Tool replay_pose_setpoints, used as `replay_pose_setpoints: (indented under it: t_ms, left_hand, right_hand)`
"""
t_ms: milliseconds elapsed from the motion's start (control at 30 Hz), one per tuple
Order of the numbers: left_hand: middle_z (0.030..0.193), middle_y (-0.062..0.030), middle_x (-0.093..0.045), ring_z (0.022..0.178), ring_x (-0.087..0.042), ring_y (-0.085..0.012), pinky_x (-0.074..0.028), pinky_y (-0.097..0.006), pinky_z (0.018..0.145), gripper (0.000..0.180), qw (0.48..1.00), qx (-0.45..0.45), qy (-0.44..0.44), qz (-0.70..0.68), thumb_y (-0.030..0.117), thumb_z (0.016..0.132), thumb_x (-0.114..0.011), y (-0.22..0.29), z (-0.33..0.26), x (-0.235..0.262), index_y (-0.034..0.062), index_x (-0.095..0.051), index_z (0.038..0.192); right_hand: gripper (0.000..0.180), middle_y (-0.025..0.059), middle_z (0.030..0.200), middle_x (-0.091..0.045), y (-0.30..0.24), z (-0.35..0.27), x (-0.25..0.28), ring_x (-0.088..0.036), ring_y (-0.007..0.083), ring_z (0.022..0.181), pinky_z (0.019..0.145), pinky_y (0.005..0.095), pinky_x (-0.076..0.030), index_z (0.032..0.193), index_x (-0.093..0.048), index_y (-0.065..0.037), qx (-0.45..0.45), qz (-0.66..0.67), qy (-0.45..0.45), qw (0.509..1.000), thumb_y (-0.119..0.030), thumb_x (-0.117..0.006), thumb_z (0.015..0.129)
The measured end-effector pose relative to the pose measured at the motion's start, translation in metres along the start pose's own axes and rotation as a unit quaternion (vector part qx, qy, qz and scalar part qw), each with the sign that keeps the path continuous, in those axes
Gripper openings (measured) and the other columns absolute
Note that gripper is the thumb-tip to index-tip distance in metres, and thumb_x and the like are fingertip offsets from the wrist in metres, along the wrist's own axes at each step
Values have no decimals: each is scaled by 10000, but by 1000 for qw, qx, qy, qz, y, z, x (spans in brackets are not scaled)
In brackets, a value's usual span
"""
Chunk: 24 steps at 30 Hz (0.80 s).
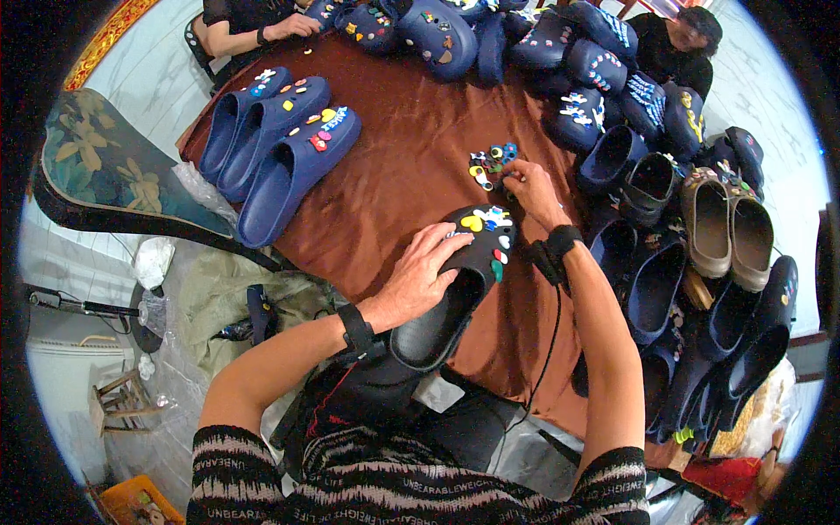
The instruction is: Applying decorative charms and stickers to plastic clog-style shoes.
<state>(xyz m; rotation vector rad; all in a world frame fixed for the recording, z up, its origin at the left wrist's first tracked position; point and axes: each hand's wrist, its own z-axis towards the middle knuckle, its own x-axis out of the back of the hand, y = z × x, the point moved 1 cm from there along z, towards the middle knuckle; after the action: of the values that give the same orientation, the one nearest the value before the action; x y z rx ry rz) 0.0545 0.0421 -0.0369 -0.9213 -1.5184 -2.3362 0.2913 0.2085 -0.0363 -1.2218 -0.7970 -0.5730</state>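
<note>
- Far to the left a padded chair with a yellow flower print stands against the brown table.
- On the table near that chair, three blue clogs lie side by side, touching each other. Small bright charms sit on their tops.
- Lower down, the left hand rests flat on a black clog. The fingers are spread apart and lie over the top of the shoe, pressing it down. It does not grip the shoe.
- The black clog sits at the near edge of the table, right in front of the person, with its open heel end pointing back at them. Yellow, white, red and green charms are stuck on its toe.
- Just past the toe lies a small heap of loose charms on the brown cloth.
- The right hand reaches to that heap. Its fingers are bunched together at the edge of the charms, but I cannot tell if they pinch one.
- At the far end of the table sits another person, with a hand near more dark blue clogs.
- To the right lies a big pile of blue and black clogs, with two brown clogs among them.
</note>
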Motion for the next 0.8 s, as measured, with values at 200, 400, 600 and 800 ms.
replay_pose_setpoints:
  t_ms: [200, 400, 600, 800]
  left_hand:
    - [1437, -178, -427, 1369, -370, -391, -317, -455, 1157, 580, 1000, 3, -1, -9, -1, 819, -619, 1, 2, -2, 96, -504, 1379]
    - [1436, -179, -427, 1368, -367, -391, -313, -463, 1157, 574, 1000, 4, -2, -11, 0, 816, -618, 4, 2, 0, 88, -507, 1372]
    - [1438, -181, -426, 1370, -366, -394, -307, -465, 1162, 573, 1000, 2, -2, -11, 5, 812, -620, 1, 2, -2, 85, -510, 1369]
    - [1442, -184, -427, 1374, -365, -397, -300, -467, 1167, 574, 1000, -1, 0, -9, 13, 814, -617, 0, 1, -2, 92, -511, 1372]
  right_hand:
    - [304, 189, 1009, -720, -13, 31, -6, -684, 369, 984, 882, 429, -524, 1117, -714, -61, 68, -4, -68, 995, -135, -692, 822]
    - [217, 173, 902, -717, -12, 40, -9, -691, 351, 886, 777, 440, -523, 924, -664, -20, 83, -53, -104, 990, -168, -745, 788]
    - [172, 192, 882, -690, 5, 31, -6, -676, 367, 866, 758, 449, -510, 867, -636, -19, 48, -90, -95, 990, -139, -719, 775]
    - [96, -21, 739, -589, 6, 8, 21, -554, 70, 623, 593, 221, -453, 868, -555, -94, -68, 330, -83, 938, -96, -647, 893]
